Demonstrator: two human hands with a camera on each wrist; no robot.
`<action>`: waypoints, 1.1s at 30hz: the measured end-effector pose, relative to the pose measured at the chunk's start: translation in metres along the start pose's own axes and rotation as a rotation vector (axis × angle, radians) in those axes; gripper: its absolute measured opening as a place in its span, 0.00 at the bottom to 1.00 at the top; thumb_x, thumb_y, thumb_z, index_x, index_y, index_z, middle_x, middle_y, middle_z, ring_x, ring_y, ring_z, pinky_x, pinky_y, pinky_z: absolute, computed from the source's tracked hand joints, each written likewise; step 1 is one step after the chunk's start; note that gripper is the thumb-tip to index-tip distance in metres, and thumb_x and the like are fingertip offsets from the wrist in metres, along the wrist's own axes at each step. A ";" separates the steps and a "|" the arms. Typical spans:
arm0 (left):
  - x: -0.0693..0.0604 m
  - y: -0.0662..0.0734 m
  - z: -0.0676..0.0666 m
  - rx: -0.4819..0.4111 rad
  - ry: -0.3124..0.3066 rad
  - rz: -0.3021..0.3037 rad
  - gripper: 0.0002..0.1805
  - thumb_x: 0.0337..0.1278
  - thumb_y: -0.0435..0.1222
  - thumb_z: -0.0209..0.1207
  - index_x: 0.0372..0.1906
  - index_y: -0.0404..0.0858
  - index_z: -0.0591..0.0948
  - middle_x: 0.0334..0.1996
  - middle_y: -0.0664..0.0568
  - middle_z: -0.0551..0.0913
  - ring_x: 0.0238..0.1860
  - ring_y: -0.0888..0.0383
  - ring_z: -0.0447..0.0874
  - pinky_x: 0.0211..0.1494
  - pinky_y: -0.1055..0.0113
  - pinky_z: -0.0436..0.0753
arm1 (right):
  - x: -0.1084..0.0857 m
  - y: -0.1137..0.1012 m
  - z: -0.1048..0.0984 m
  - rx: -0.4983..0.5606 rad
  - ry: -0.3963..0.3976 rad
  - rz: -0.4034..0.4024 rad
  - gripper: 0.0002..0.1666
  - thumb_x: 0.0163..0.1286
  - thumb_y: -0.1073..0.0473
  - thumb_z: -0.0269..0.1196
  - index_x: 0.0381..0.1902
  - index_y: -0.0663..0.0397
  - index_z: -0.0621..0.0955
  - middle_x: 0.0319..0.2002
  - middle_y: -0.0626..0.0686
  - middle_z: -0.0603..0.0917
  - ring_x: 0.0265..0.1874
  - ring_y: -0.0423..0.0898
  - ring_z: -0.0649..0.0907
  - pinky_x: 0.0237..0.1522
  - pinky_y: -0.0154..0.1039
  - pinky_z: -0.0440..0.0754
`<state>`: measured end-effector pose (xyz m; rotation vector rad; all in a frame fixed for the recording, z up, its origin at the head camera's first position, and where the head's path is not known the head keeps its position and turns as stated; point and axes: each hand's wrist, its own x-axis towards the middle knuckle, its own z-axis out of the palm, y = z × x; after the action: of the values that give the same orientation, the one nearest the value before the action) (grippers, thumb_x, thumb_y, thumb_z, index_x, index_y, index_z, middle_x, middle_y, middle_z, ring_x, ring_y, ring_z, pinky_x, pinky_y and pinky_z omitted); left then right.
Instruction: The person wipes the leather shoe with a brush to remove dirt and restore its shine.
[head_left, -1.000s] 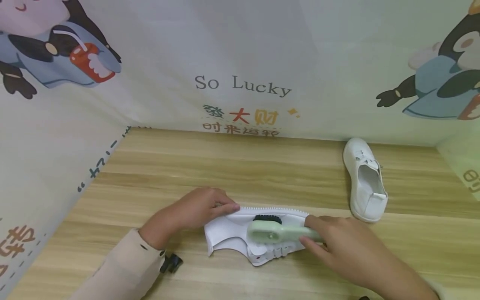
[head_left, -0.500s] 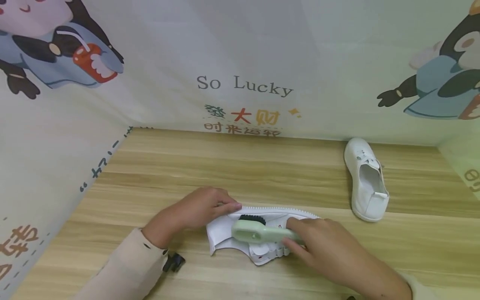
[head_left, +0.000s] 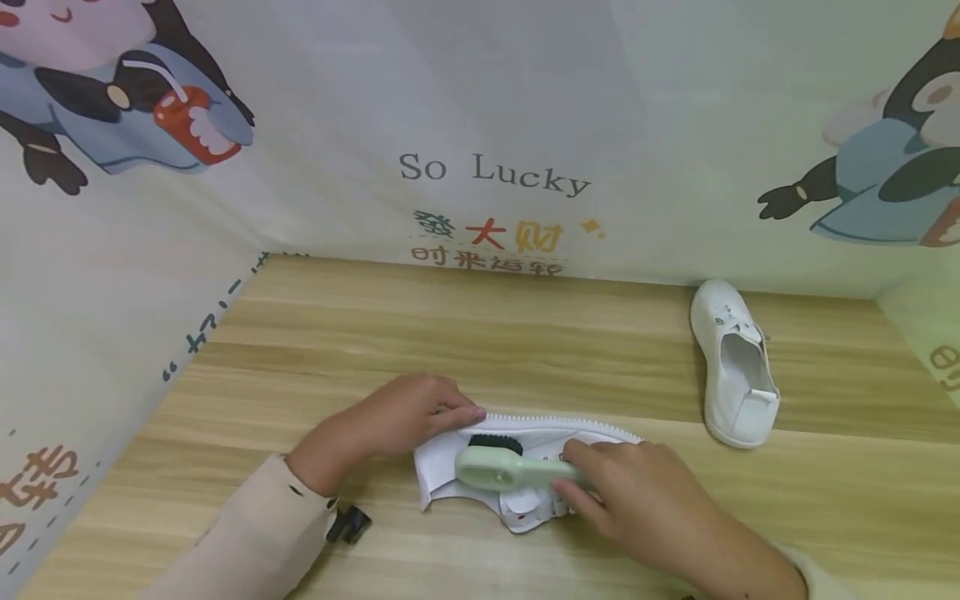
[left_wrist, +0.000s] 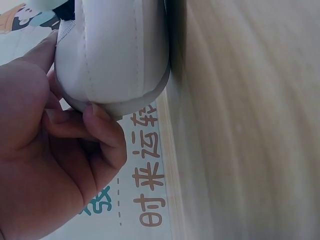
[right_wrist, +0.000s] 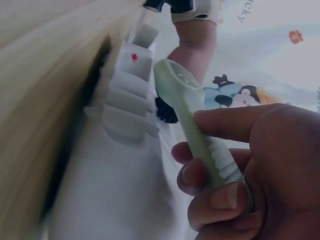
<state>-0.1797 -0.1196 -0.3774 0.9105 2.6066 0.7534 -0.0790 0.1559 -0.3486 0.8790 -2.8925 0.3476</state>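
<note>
A white shoe [head_left: 438, 475] lies on its side on the wooden table, its sole edge facing away. My left hand [head_left: 401, 421] grips it by the heel end; in the left wrist view, the fingers curl against the sole beside the heel [left_wrist: 112, 55]. My right hand [head_left: 641, 492] holds a pale green brush [head_left: 495, 468] by its handle. The brush's black bristles [head_left: 497, 443] are against the shoe's side near the heel. In the right wrist view, fingers and thumb wrap the ribbed handle [right_wrist: 200, 135], with the shoe's lace area [right_wrist: 132, 85] alongside.
A second white shoe [head_left: 738, 375] stands upright at the back right, toe toward the printed backdrop [head_left: 495, 100]. A small black clip-like object [head_left: 349, 525] is by the left sleeve. Wooden table surface [head_left: 450, 333] extends behind the hands.
My right hand has moved the brush leftward along the shoe's side, from its middle toward the heel. The left hand keeps its grip on the shoe, which stays nearly in place.
</note>
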 end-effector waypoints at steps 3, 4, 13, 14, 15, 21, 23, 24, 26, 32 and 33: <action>-0.001 0.000 0.000 0.004 -0.010 -0.006 0.17 0.72 0.53 0.52 0.43 0.52 0.89 0.41 0.59 0.88 0.43 0.64 0.83 0.52 0.58 0.81 | -0.003 0.001 -0.004 -0.067 0.006 -0.003 0.14 0.67 0.45 0.66 0.29 0.41 0.74 0.16 0.35 0.64 0.16 0.34 0.63 0.17 0.32 0.59; -0.002 0.000 -0.001 0.004 -0.009 -0.012 0.17 0.72 0.53 0.52 0.43 0.53 0.89 0.41 0.60 0.87 0.42 0.64 0.83 0.51 0.59 0.81 | -0.003 0.002 -0.006 -0.085 0.008 -0.001 0.14 0.66 0.44 0.66 0.29 0.40 0.74 0.16 0.35 0.64 0.15 0.34 0.63 0.17 0.32 0.59; -0.002 -0.002 0.001 -0.011 0.000 -0.009 0.18 0.71 0.55 0.52 0.41 0.54 0.90 0.38 0.62 0.87 0.40 0.66 0.81 0.49 0.60 0.80 | -0.016 0.019 -0.023 -0.159 -0.019 0.070 0.13 0.65 0.43 0.67 0.28 0.36 0.75 0.15 0.33 0.65 0.16 0.34 0.65 0.19 0.34 0.60; -0.002 -0.002 0.002 -0.009 -0.002 -0.012 0.17 0.71 0.55 0.52 0.41 0.54 0.90 0.37 0.62 0.87 0.40 0.66 0.81 0.49 0.61 0.80 | -0.017 0.021 -0.025 -0.162 -0.030 0.077 0.13 0.65 0.43 0.67 0.28 0.36 0.75 0.15 0.33 0.66 0.17 0.34 0.65 0.19 0.34 0.60; -0.002 -0.002 0.001 -0.007 0.000 -0.011 0.17 0.71 0.55 0.52 0.40 0.54 0.90 0.37 0.62 0.86 0.39 0.66 0.81 0.48 0.61 0.80 | -0.018 0.022 -0.027 -0.162 -0.037 0.084 0.13 0.65 0.43 0.67 0.28 0.36 0.75 0.16 0.33 0.66 0.17 0.34 0.65 0.19 0.34 0.60; -0.002 -0.001 0.000 -0.008 0.013 -0.013 0.18 0.71 0.55 0.53 0.41 0.54 0.90 0.38 0.61 0.87 0.40 0.65 0.82 0.49 0.60 0.81 | -0.022 0.029 -0.036 -0.163 -0.057 0.117 0.17 0.66 0.43 0.66 0.24 0.36 0.71 0.15 0.34 0.64 0.17 0.34 0.64 0.18 0.35 0.59; -0.002 -0.002 0.001 -0.007 0.005 -0.012 0.18 0.71 0.55 0.52 0.41 0.54 0.90 0.38 0.61 0.87 0.40 0.65 0.82 0.50 0.59 0.80 | -0.023 0.030 -0.037 -0.163 -0.058 0.120 0.19 0.65 0.43 0.66 0.23 0.36 0.70 0.15 0.35 0.63 0.17 0.34 0.63 0.18 0.35 0.59; -0.002 -0.002 0.001 -0.005 0.002 -0.012 0.18 0.71 0.55 0.52 0.41 0.54 0.90 0.37 0.61 0.87 0.40 0.65 0.82 0.50 0.59 0.80 | -0.024 0.031 -0.038 -0.165 -0.056 0.120 0.18 0.65 0.43 0.66 0.23 0.36 0.70 0.15 0.35 0.64 0.17 0.34 0.64 0.18 0.35 0.59; -0.002 -0.001 0.001 0.000 0.003 -0.018 0.18 0.71 0.55 0.52 0.40 0.54 0.90 0.36 0.63 0.86 0.38 0.66 0.81 0.49 0.60 0.80 | -0.024 0.032 -0.039 -0.171 -0.047 0.118 0.18 0.65 0.43 0.67 0.24 0.36 0.70 0.15 0.35 0.65 0.17 0.34 0.64 0.18 0.36 0.60; 0.000 0.000 -0.001 -0.004 0.012 -0.005 0.16 0.71 0.53 0.54 0.43 0.53 0.90 0.40 0.61 0.88 0.43 0.64 0.84 0.53 0.58 0.81 | -0.024 0.034 -0.039 -0.154 -0.059 0.126 0.16 0.65 0.43 0.66 0.25 0.37 0.71 0.15 0.35 0.65 0.17 0.35 0.65 0.18 0.36 0.61; 0.000 0.000 0.000 -0.009 0.007 -0.004 0.16 0.71 0.53 0.54 0.43 0.53 0.89 0.41 0.60 0.88 0.44 0.63 0.84 0.53 0.58 0.81 | -0.024 0.034 -0.038 -0.149 -0.061 0.125 0.16 0.66 0.43 0.66 0.25 0.37 0.71 0.15 0.34 0.65 0.17 0.34 0.65 0.18 0.35 0.61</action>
<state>-0.1801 -0.1196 -0.3771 0.9009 2.6086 0.7675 -0.0767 0.2057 -0.3218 0.6997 -2.9896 0.1149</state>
